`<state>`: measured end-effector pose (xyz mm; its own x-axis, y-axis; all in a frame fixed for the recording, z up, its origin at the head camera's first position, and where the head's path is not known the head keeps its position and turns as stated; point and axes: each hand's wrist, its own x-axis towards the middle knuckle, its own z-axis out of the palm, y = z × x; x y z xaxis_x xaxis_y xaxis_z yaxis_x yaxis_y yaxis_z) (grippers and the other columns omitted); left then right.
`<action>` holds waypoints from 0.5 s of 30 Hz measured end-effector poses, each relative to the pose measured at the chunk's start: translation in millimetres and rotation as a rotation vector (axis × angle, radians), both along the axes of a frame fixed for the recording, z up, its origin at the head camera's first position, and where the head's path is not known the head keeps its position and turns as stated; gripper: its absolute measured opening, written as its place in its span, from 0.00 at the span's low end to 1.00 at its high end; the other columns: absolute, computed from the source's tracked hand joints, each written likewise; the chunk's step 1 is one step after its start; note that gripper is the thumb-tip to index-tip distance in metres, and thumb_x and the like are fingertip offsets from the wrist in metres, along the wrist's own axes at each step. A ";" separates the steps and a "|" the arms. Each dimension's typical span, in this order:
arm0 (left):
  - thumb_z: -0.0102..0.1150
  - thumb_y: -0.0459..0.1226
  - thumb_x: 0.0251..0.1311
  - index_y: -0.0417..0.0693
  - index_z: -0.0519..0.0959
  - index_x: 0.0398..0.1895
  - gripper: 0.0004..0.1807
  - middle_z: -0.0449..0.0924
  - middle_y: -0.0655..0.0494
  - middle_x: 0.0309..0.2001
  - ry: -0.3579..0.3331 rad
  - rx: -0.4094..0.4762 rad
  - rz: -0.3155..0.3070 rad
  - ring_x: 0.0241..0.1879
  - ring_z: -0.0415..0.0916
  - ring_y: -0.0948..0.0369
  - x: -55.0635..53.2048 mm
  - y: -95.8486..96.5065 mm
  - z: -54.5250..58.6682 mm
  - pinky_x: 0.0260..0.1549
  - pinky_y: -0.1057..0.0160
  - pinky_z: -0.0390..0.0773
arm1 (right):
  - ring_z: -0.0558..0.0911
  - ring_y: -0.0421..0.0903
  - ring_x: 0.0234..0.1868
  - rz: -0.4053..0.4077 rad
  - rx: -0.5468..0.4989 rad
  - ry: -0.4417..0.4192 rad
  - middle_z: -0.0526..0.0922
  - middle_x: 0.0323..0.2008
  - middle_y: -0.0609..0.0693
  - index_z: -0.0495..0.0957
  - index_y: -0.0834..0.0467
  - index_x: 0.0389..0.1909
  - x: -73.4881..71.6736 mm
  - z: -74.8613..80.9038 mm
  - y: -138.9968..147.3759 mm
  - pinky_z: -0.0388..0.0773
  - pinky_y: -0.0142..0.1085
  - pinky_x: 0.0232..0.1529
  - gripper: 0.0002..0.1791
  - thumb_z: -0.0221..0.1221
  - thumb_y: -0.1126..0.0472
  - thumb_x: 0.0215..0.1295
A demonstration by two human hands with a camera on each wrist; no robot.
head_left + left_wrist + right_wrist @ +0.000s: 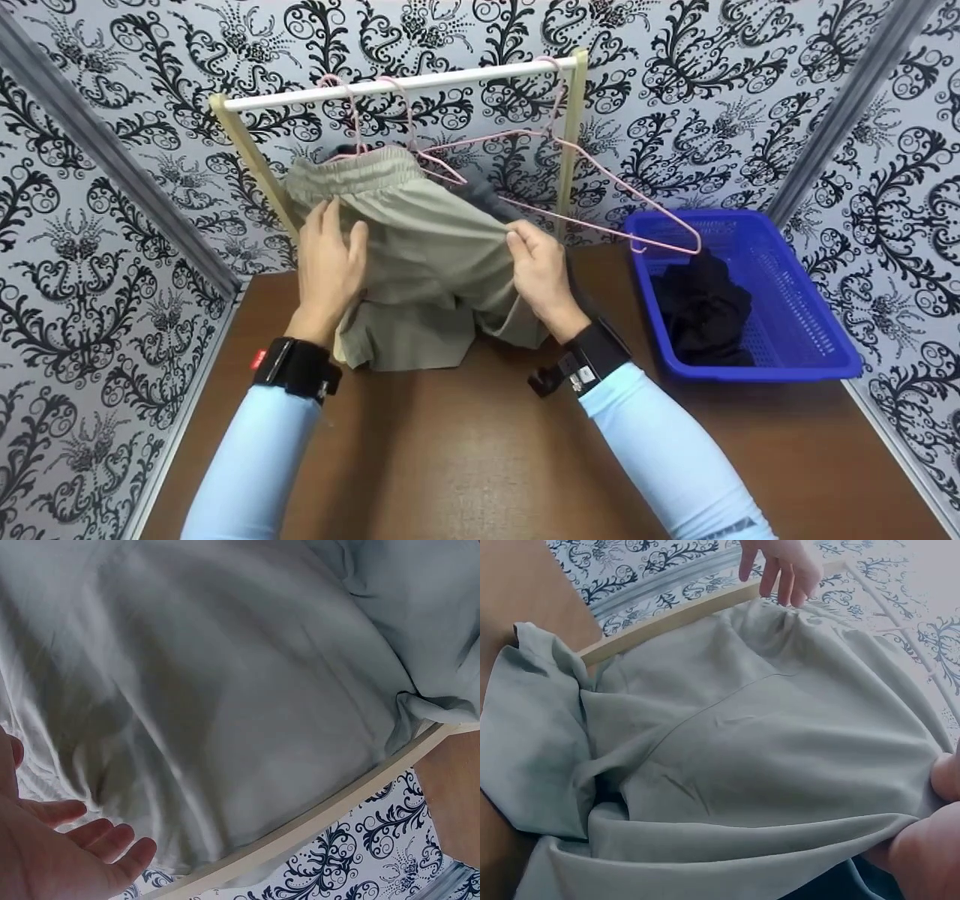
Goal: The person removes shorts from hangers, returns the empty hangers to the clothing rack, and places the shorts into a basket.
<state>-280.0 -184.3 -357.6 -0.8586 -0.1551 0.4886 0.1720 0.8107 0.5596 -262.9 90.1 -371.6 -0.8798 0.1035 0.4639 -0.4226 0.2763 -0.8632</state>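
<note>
Khaki-green shorts with an elastic waistband hang from a pink hanger on the rack. My right hand pinches the right side of the shorts and draws the cloth out taut; the right wrist view shows the thumb and fingers at the fabric's edge. Over by the waistband's left end, my left hand has its fingers extended, beside the cloth. In the left wrist view those fingers are loosely spread and grip nothing. Dark garments show partly behind the shorts.
The rack has a white bar and wooden posts. A bare pink hanger juts rightward over a blue basket holding a black garment. Brown tabletop lies in front, patterned walls around.
</note>
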 end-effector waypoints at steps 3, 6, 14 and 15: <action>0.49 0.43 0.75 0.32 0.63 0.75 0.32 0.60 0.33 0.76 0.012 0.006 0.003 0.75 0.59 0.39 0.7 -1.2 0.9 0.75 0.43 0.55 | 0.76 0.45 0.32 -0.008 -0.031 0.011 0.82 0.30 0.55 0.86 0.66 0.41 0.6 0.6 2.6 0.69 0.35 0.37 0.10 0.56 0.68 0.74; 0.49 0.43 0.75 0.32 0.63 0.75 0.32 0.60 0.34 0.76 0.028 0.011 0.004 0.75 0.58 0.39 1.0 -3.0 1.6 0.75 0.43 0.54 | 0.74 0.44 0.32 -0.003 -0.055 0.032 0.82 0.30 0.55 0.85 0.68 0.41 1.5 0.6 6.2 0.68 0.34 0.36 0.09 0.56 0.69 0.74; 0.49 0.42 0.76 0.31 0.62 0.75 0.32 0.59 0.33 0.76 0.064 0.022 -0.012 0.75 0.57 0.40 2.3 -5.2 1.5 0.76 0.45 0.53 | 0.78 0.43 0.36 0.000 -0.108 0.037 0.86 0.37 0.60 0.84 0.70 0.41 5.4 -0.7 17.6 0.72 0.31 0.41 0.09 0.55 0.71 0.74; 0.49 0.42 0.75 0.32 0.62 0.76 0.32 0.59 0.33 0.76 0.067 0.021 -0.012 0.75 0.58 0.40 2.5 -5.2 1.2 0.76 0.44 0.53 | 0.78 0.43 0.36 -0.001 -0.116 0.035 0.86 0.38 0.60 0.84 0.70 0.41 5.8 -1.3 19.0 0.72 0.31 0.41 0.09 0.55 0.71 0.74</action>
<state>-277.5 -189.5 -356.4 -0.8263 -0.1553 0.5415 0.2194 0.7966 0.5633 -257.1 109.1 -372.9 -0.8631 0.1587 0.4795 -0.4531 0.1762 -0.8739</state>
